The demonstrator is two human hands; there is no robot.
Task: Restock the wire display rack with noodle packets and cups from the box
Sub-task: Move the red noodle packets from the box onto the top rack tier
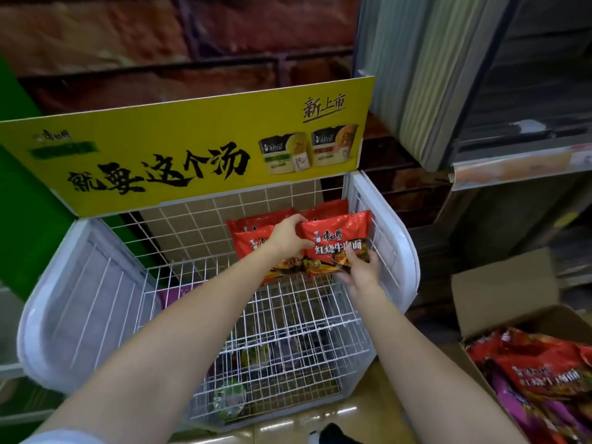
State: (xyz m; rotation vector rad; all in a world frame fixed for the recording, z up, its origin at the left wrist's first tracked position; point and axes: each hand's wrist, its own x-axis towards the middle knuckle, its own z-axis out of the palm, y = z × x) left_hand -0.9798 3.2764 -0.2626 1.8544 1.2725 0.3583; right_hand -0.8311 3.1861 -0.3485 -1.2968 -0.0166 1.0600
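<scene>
A white wire display rack (288, 302) stands in front of me under a yellow sign. At the back right of its top shelf stand several red noodle packets. My left hand (288, 237) grips the top left edge of the front red packet (339, 238). My right hand (362, 272) holds that same packet at its lower right corner, fingers curled under it. Another red packet (248, 235) leans just behind and to the left. A cardboard box (499, 293) at the right holds more red and purple packets (538, 373).
The yellow sign (179, 155) rises behind the rack. Lower shelves show a green cup (229, 400) and other goods through the wires. A dark shelf unit (525, 123) stands at the right. A green panel (22, 200) is at the left.
</scene>
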